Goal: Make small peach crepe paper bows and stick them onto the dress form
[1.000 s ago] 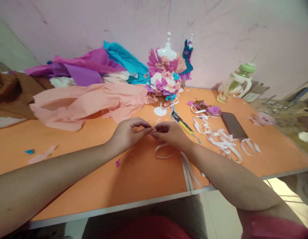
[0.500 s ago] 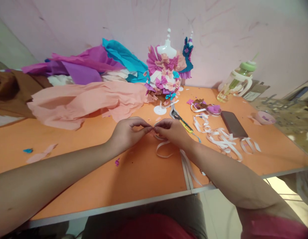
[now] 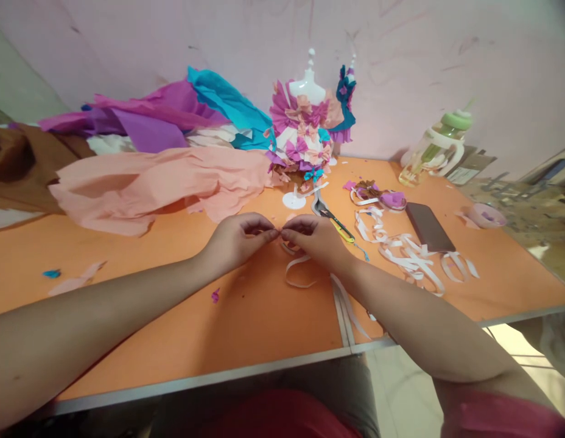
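Observation:
My left hand (image 3: 239,240) and my right hand (image 3: 315,237) meet fingertip to fingertip over the middle of the orange table (image 3: 173,316). Both are pinched on a tiny piece of paper (image 3: 279,233) too small to make out clearly. A white paper strip (image 3: 301,274) curls on the table just below my right hand. Behind the hands stands a small white mannequin (image 3: 305,131) dressed in pink, purple and teal paper bows.
Sheets of peach (image 3: 164,182), purple (image 3: 145,118) and teal crepe paper (image 3: 228,103) lie heaped at the back left. Scissors (image 3: 330,216), curled white strips (image 3: 410,255), a dark phone (image 3: 428,226), a drinking bottle (image 3: 435,152) and a small pink bowl (image 3: 486,216) lie to the right.
Both hands have stayed pinched together and drifted slightly toward the mannequin. Nothing else on the table has moved.

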`<state>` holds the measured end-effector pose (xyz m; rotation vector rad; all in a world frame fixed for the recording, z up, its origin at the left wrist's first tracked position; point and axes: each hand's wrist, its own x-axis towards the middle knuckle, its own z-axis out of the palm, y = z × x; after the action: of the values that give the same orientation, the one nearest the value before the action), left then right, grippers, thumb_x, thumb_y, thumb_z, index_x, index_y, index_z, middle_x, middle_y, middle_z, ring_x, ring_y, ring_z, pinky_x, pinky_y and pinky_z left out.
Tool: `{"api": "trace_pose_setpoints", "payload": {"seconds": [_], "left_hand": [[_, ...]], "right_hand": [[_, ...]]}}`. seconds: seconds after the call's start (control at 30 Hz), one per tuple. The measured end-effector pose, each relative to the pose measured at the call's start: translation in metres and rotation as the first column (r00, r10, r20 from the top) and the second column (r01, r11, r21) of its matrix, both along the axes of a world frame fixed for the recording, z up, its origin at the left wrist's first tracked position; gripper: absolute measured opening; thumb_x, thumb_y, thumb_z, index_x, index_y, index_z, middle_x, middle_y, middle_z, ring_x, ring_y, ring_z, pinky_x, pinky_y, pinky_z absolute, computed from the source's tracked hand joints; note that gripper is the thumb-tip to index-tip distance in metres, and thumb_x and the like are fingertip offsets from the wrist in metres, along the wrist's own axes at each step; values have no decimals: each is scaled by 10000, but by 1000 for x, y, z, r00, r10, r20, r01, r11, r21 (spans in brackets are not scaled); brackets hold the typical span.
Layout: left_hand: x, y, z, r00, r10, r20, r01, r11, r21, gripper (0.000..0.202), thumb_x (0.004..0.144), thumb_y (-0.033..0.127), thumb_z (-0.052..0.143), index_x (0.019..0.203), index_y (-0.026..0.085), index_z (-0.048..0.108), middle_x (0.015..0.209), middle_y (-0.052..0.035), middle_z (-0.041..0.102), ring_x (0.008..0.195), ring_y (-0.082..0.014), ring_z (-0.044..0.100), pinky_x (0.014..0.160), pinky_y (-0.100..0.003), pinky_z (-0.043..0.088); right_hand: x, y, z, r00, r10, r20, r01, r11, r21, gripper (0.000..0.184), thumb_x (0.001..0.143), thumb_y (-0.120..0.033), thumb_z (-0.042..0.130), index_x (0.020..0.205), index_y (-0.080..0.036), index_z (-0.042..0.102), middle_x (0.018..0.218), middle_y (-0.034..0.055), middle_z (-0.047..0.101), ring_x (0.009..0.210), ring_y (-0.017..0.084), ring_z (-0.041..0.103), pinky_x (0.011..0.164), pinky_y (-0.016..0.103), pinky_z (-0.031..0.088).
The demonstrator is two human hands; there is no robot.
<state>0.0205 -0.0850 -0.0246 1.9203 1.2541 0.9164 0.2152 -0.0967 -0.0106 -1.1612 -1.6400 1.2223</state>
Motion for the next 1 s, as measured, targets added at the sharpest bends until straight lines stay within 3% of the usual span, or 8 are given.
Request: {"api": "trace_pose_setpoints", "payload": {"seconds": [0.1, 0.27, 0.5, 0.7, 0.83, 1.0], "left_hand": [[-1, 1, -3, 998, 20, 57, -19, 1000, -23, 311, 803, 469, 640, 872, 173, 704, 881, -56, 720, 811, -202, 644, 751, -311, 483], [0, -1, -1, 998, 34, 57, -37, 998, 41, 288, 822, 447, 628, 845, 170, 702, 874, -60, 715, 807, -192, 635, 744, -305, 466], [4, -5, 3, 999, -24, -35, 27, 997, 73, 224, 873, 380, 563, 886, 197, 691, 850, -33, 718, 793, -178, 631, 733, -292, 452], [4, -7, 3, 991, -20, -129, 31, 996, 85, 250, 856, 432, 575, 867, 221, 708, 874, -9, 732, 800, -184, 644, 741, -274, 460], [3, -7, 3, 997, -42, -69, 45, 998, 43, 285, 850, 464, 576, 894, 220, 716, 907, -22, 741, 862, -205, 657, 783, -283, 483], [1, -5, 2, 995, -100, -2, 100, 995, 9, 297, 874, 457, 551, 944, 216, 710, 974, -34, 732, 944, -214, 654, 866, -311, 482]], "right_hand": [[-3, -2, 1, 998, -59, -7, 59, 997, 51, 210, 751, -368, 683, 820, -170, 684, 732, 12, 666, 646, 119, 606, 593, 229, 482], [-4, -5, 7, 998, -60, 6, 60, 997, -37, 303, 765, -416, 671, 947, -173, 676, 790, 26, 673, 702, 134, 631, 609, 239, 484], [2, 3, -3, 963, -36, 268, 6, 994, 111, 296, 773, -444, 645, 827, -159, 704, 748, 8, 660, 706, 121, 585, 619, 221, 397], [4, 1, 6, 882, -61, 467, -58, 969, 238, 254, 818, -388, 579, 814, -176, 720, 709, 0, 635, 645, 94, 501, 597, 222, 324], [6, 1, 6, 881, -26, 473, -102, 965, 242, 268, 826, -390, 558, 821, -172, 714, 694, -3, 620, 632, 92, 480, 584, 225, 304], [7, 4, -1, 900, -45, 434, -70, 967, 245, 286, 819, -416, 560, 827, -167, 701, 692, -6, 608, 630, 94, 473, 576, 225, 295]]}}
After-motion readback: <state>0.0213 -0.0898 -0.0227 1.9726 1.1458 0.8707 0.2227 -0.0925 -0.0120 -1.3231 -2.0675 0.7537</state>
